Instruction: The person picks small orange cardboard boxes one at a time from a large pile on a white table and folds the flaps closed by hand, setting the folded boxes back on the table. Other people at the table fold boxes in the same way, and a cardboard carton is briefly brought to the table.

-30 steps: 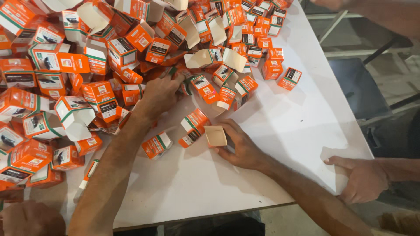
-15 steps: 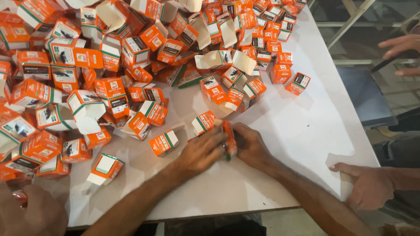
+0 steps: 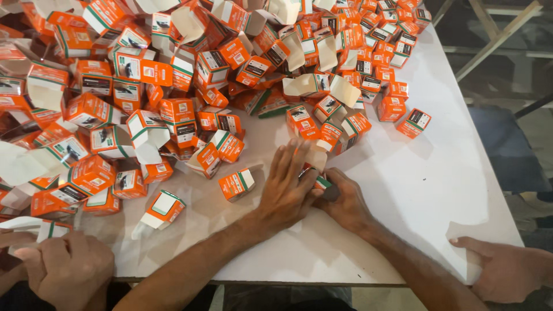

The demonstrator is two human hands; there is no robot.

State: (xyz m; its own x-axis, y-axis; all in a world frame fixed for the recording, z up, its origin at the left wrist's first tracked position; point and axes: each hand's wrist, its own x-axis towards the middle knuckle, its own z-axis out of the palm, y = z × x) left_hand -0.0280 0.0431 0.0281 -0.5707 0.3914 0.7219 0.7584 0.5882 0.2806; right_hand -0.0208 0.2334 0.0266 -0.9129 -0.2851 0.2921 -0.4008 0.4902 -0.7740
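Small carton [image 3: 322, 183] between both hands' fingers [image 3: 299, 167]

Both hands [image 3: 314, 193] press a small carton [image 3: 320, 179] on the table [image 3: 438, 190].

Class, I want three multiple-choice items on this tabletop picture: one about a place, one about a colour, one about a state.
1. Where does the heap of small cardboard cartons lie on the white table?
A. far and left part
B. near right corner
C. under the table

2. What is the main colour of the cartons?
A. blue
B. orange
C. black

3. How are the person's left hand and right hand placed?
A. raised in the air
B. far apart at opposite edges
C. pressed together on one small carton

Answers:
1 A, since the heap fills the far and left part while the near right is bare.
2 B, since orange faces dominate, with white and green trim.
3 C, since both hands meet at the table's middle over a carton.
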